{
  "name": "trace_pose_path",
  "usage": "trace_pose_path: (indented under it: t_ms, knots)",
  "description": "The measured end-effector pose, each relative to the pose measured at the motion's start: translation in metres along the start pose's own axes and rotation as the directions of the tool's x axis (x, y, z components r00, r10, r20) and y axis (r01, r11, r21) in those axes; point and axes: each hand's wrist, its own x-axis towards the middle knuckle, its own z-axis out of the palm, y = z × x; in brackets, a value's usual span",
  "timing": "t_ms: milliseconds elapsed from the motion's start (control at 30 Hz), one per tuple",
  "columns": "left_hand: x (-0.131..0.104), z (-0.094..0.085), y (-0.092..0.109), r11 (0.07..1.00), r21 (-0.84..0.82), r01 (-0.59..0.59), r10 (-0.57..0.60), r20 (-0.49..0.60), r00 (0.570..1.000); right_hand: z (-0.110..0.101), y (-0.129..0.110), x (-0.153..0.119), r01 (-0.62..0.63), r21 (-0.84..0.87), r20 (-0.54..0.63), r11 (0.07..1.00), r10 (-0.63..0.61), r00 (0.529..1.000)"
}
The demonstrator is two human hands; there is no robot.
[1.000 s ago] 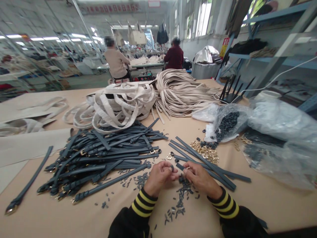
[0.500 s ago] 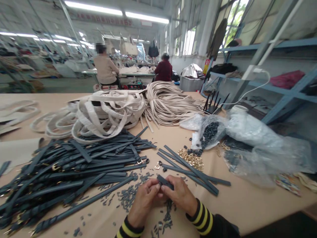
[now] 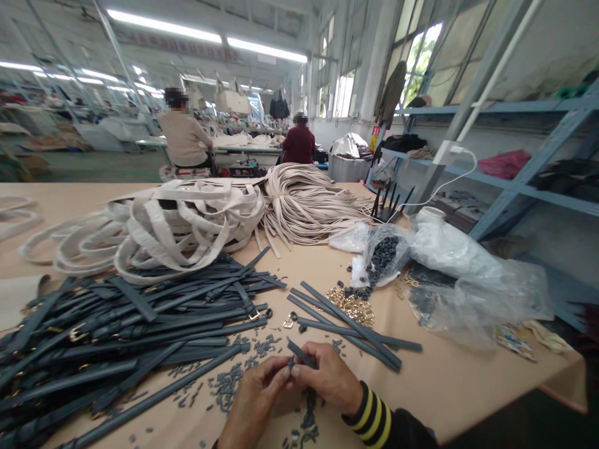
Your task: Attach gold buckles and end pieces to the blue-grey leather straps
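Near the front middle of the table, my right hand [image 3: 327, 373] is closed around a short dark strap piece [image 3: 301, 353] whose end points up and left. My left hand [image 3: 262, 390] pinches a tiny dark bit at that strap, its fingertips close to my right thumb. Small dark leather bits [image 3: 229, 380] lie scattered left of and below the hands. Beyond them are a few loose dark straps [image 3: 350, 327], a pile of gold buckles [image 3: 350, 305] and a large heap of dark straps with buckles [image 3: 140, 324] on the left.
Pale strap coils [image 3: 187, 218] and a tied bundle of beige strips [image 3: 309, 206] lie at the back. Plastic bags [image 3: 468, 268], one with black rings [image 3: 384, 252], sit at the right. A router [image 3: 388, 209] stands behind. Two people sit at a far table.
The whole view has shifted, with the scene slightly left and lower. Both hands remain together at the strap piece, which now shows more on edge.
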Motion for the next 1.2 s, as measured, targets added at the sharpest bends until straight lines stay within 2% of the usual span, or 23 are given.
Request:
trace_pose_path:
  t_ms: [100,200,267,367,433,533,633,767,867,1033,1100,1200]
  knots:
    - [-0.002,0.0,0.002,1.0,0.016,-0.015,0.015,0.004,1.0,0.002,-0.004,-0.002,0.002,-0.083,-0.014,0.997,-0.003,1.0]
    - [-0.004,0.0,0.002,0.997,-0.045,0.058,-0.058,0.011,0.998,0.005,-0.006,-0.002,-0.005,-0.141,-0.009,0.99,0.004,1.0]
    - [-0.005,0.001,-0.001,0.994,-0.062,0.085,-0.084,0.018,0.996,0.005,-0.006,-0.003,-0.018,-0.13,0.036,0.991,0.023,0.999]
    - [-0.007,0.001,-0.006,0.994,-0.092,0.062,-0.059,0.036,0.998,0.001,-0.006,-0.005,-0.013,-0.065,0.143,0.998,0.022,0.989]
    - [-0.008,0.0,-0.008,0.985,-0.161,0.063,-0.059,0.033,0.998,-0.004,-0.007,-0.006,0.015,-0.062,0.16,0.998,-0.004,0.987]
    - [-0.009,0.0,-0.01,0.964,-0.252,0.08,-0.084,-0.005,0.996,-0.012,-0.008,-0.009,0.042,-0.157,0.165,0.987,-0.016,0.986]
    - [-0.009,0.0,-0.009,0.962,-0.261,0.087,-0.097,-0.025,0.995,-0.016,-0.01,-0.01,0.054,-0.256,0.199,0.965,-0.002,0.98]
    - [-0.01,0.005,-0.013,0.978,-0.191,0.086,-0.094,-0.034,0.995,-0.014,-0.012,-0.011,0.08,-0.389,0.216,0.918,0.006,0.976]
    - [-0.014,0.01,-0.016,0.996,-0.067,0.062,-0.067,-0.073,0.995,-0.013,-0.009,-0.01,0.137,-0.462,0.24,0.876,-0.025,0.97]
    - [-0.022,0.021,-0.016,0.987,0.144,-0.072,0.103,-0.221,0.97,-0.009,-0.002,-0.01,0.143,-0.449,0.186,0.882,-0.065,0.98]
    - [-0.024,0.025,-0.015,0.993,0.097,-0.061,0.082,-0.232,0.969,-0.006,0.0,-0.012,0.143,-0.43,0.183,0.891,-0.069,0.981]
    - [-0.023,0.029,-0.017,0.993,-0.116,0.034,-0.054,-0.18,0.982,0.0,0.004,-0.015,0.146,-0.428,0.175,0.892,-0.077,0.981]
